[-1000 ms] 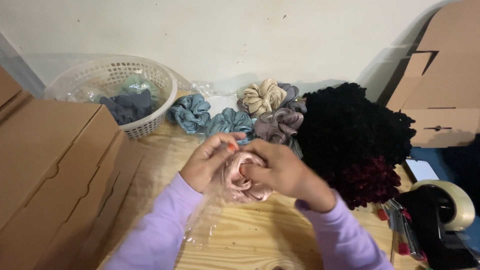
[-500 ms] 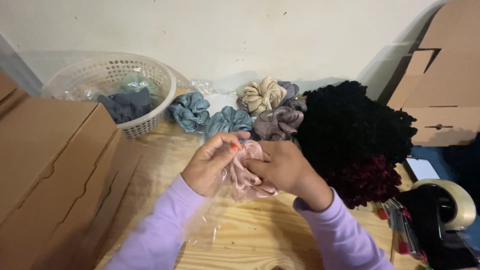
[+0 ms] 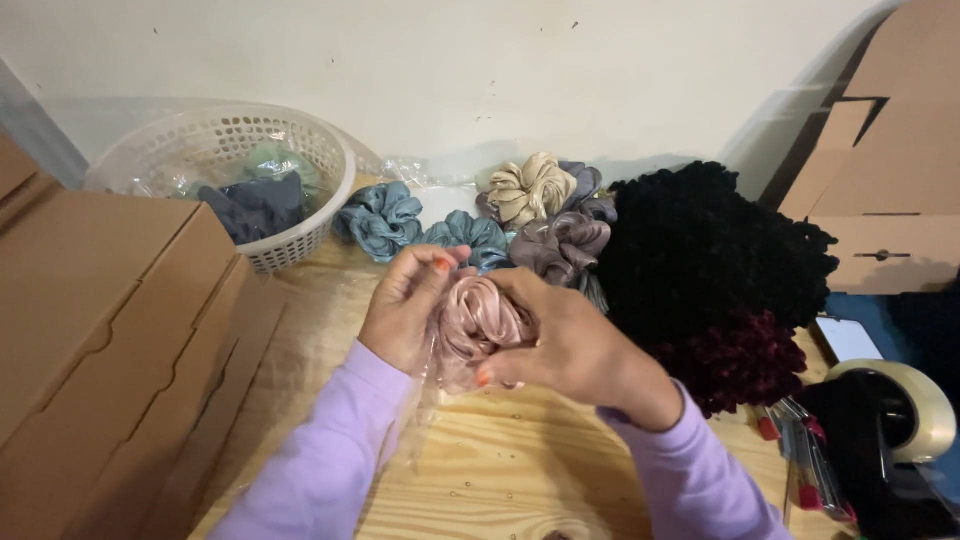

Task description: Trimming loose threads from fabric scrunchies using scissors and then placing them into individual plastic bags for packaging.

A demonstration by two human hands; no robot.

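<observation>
Wooden table (image 3: pixel 520 470), scrunchies (image 3: pixel 560 240), basket (image 3: pixel 290 250), cardboard boxes (image 3: pixel 110 330)

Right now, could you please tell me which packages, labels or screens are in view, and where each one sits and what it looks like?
Clear plastic bag: thin and see-through, between left hand and right hand, around the pink scrunchie.
Brown cardboard boxes: flat, stacked at left.
Brown cardboard boxes: folded, against the wall at right.
Screen: small pale rectangle, right edge.
</observation>
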